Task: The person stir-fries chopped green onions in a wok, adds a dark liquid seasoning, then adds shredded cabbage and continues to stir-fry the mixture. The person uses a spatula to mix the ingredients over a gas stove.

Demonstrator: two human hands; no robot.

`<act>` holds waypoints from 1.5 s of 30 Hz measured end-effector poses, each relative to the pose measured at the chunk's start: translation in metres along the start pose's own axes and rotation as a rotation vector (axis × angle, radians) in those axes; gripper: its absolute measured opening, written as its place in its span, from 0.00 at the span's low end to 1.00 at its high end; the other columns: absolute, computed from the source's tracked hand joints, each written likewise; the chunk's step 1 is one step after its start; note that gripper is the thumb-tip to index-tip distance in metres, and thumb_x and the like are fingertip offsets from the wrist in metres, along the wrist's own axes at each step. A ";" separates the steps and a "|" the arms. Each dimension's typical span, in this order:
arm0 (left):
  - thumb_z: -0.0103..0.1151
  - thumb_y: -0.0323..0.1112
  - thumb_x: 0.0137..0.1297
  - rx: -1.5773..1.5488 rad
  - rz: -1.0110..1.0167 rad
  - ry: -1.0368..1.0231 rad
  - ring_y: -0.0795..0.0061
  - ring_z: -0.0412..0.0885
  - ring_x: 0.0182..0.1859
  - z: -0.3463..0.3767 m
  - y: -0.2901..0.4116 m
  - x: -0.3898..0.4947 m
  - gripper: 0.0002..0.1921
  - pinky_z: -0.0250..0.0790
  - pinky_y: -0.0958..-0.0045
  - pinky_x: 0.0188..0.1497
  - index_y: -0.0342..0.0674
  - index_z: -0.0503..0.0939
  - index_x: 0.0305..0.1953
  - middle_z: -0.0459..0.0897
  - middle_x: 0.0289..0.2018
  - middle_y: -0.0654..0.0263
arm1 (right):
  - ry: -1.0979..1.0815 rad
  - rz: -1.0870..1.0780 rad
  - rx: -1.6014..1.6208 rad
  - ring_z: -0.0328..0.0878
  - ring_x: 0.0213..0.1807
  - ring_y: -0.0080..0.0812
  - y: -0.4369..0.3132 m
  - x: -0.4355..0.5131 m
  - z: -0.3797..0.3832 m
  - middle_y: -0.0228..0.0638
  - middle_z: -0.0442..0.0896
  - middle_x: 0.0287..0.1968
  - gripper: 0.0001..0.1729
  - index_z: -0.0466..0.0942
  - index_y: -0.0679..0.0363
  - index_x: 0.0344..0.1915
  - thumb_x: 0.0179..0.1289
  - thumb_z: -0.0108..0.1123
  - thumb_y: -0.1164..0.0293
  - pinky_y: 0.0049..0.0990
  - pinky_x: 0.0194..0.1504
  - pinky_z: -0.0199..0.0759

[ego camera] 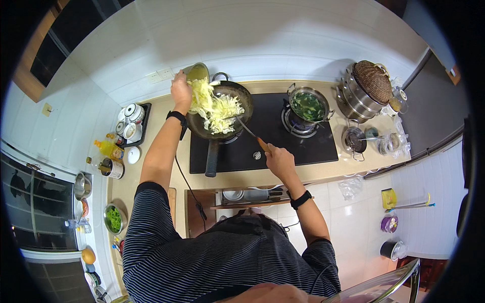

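Note:
My left hand (181, 90) grips a metal bowl (198, 71), tipped over the left side of a dark wok (242, 94). Shredded cabbage (223, 113) spills from the bowl and lies heaped in the wok. In my right hand (280, 161) is the wooden handle of a long spatula (247, 130); its head reaches into the cabbage. The wok sits on the left burner of a black gas cooktop (265, 113), its handle (211, 159) pointing towards me. On the right burner stands a metal pot (309, 104) of green leaves in liquid, a blue flame showing under it.
A steamer with a woven lid (373, 83) and a small wok (354, 140) stand right of the cooktop. On the left are a tray of seasoning jars (132, 123), oil bottles (108, 149) and a bowl of lettuce (114, 219). An open drawer (246, 199) juts out below the counter.

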State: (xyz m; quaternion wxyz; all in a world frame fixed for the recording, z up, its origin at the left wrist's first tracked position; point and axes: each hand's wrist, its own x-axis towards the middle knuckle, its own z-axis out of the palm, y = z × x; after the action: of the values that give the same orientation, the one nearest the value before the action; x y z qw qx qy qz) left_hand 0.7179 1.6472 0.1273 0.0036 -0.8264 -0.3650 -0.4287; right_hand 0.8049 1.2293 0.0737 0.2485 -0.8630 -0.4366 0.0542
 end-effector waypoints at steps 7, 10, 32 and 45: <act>0.52 0.15 0.52 -0.190 -0.201 0.124 0.51 0.78 0.60 -0.020 -0.011 0.005 0.16 0.73 0.61 0.62 0.30 0.82 0.42 0.80 0.59 0.51 | 0.129 -0.023 0.113 0.84 0.31 0.51 0.003 -0.019 -0.017 0.45 0.85 0.27 0.20 0.81 0.59 0.54 0.63 0.62 0.66 0.46 0.35 0.78; 0.51 0.14 0.52 -0.230 -0.145 0.174 0.51 0.79 0.60 -0.025 -0.013 0.004 0.16 0.73 0.62 0.61 0.29 0.82 0.42 0.80 0.59 0.52 | 0.137 -0.040 0.050 0.84 0.30 0.49 -0.006 -0.004 -0.003 0.45 0.84 0.26 0.21 0.81 0.59 0.55 0.62 0.63 0.66 0.44 0.33 0.79; 0.59 0.17 0.53 -0.175 0.921 0.062 0.55 0.74 0.67 -0.058 0.038 -0.008 0.11 0.66 0.48 0.71 0.34 0.69 0.20 0.82 0.59 0.59 | 0.044 -0.086 -0.150 0.85 0.28 0.47 -0.038 -0.005 -0.022 0.46 0.84 0.26 0.22 0.80 0.60 0.55 0.61 0.62 0.67 0.45 0.29 0.78; 0.51 0.11 0.52 -0.411 0.311 0.326 0.52 0.76 0.65 -0.058 0.002 -0.001 0.06 0.65 0.51 0.71 0.27 0.71 0.22 0.82 0.58 0.59 | 0.034 -0.148 -0.145 0.85 0.26 0.48 -0.053 0.034 0.035 0.44 0.84 0.24 0.27 0.78 0.51 0.60 0.59 0.64 0.69 0.44 0.27 0.78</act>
State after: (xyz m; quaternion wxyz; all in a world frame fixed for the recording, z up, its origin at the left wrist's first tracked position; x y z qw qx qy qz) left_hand 0.6776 1.6266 0.1634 -0.0396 -0.7761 -0.1341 -0.6149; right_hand 0.7766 1.2952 0.0728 0.1959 -0.8449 -0.4976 -0.0110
